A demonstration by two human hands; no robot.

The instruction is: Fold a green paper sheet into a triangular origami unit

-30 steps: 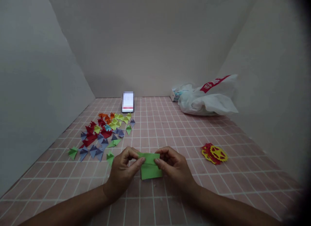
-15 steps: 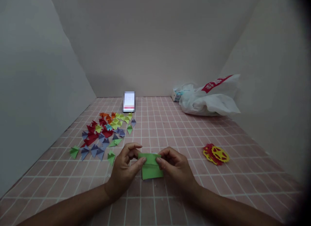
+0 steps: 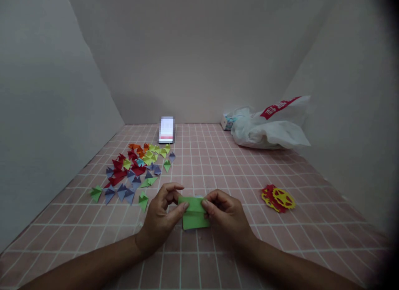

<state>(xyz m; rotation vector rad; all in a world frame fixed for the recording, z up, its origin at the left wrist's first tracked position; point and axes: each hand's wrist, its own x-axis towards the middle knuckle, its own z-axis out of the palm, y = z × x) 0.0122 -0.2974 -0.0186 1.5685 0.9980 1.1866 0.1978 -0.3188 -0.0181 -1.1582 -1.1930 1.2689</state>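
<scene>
A green sheet of paper [image 3: 195,221] is held above the pink tiled surface, its upper part folded over so that a crease line runs across it. My left hand [image 3: 165,213] pinches the folded part at its left edge, thumb in front. On the opposite edge my right hand [image 3: 226,213] grips the paper between thumb and fingers. Several small folded paper pieces lie left of my hands, among them a green one [image 3: 143,201] close to my left hand, with purple [image 3: 109,194], red [image 3: 117,172], yellow [image 3: 150,157] and orange [image 3: 134,147] ones farther off.
Yellow and red gear-like discs [image 3: 283,198] lie to the right. At the back stand a phone with a lit screen [image 3: 166,130], a small box [image 3: 227,122] and a white plastic bag [image 3: 271,130]. Pale walls [image 3: 199,61] enclose the tiled surface on three sides.
Both hands keep their pinch on the green paper and have barely moved. The whole view has shifted very slightly.
</scene>
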